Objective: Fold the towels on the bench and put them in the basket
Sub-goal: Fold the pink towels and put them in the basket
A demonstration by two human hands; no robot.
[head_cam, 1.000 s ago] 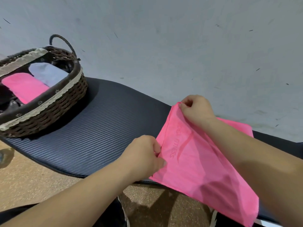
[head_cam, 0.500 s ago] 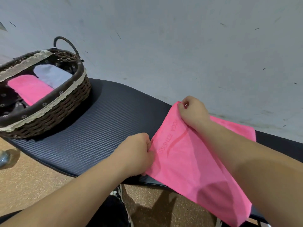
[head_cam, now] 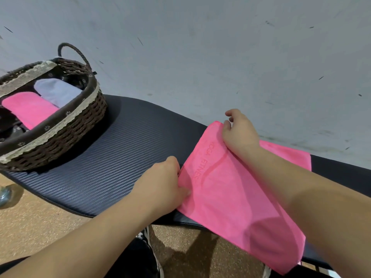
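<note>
A pink towel (head_cam: 226, 199) lies across the black padded bench (head_cam: 112, 157), its near part hanging over the front edge. My left hand (head_cam: 164, 187) pinches the towel's left edge near the front. My right hand (head_cam: 239, 133) rests on the towel's far left corner, fingers loosened and partly lifted off the cloth. A brown wicker basket (head_cam: 66, 133) with a lace-trimmed rim stands at the bench's left end. Inside it lie a folded pink towel (head_cam: 30, 109) and a folded pale blue towel (head_cam: 58, 91).
A grey wall (head_cam: 200, 47) rises right behind the bench. Brown speckled floor (head_cam: 40, 217) lies below the bench's front edge, with a shiny metal object (head_cam: 4, 195) at the far left. A dark shoe (head_cam: 148, 249) shows under the bench.
The towel's left edge has been lowered flat onto the bench. My right hand's fingers have loosened from the far corner. My left hand still pinches the near edge.
</note>
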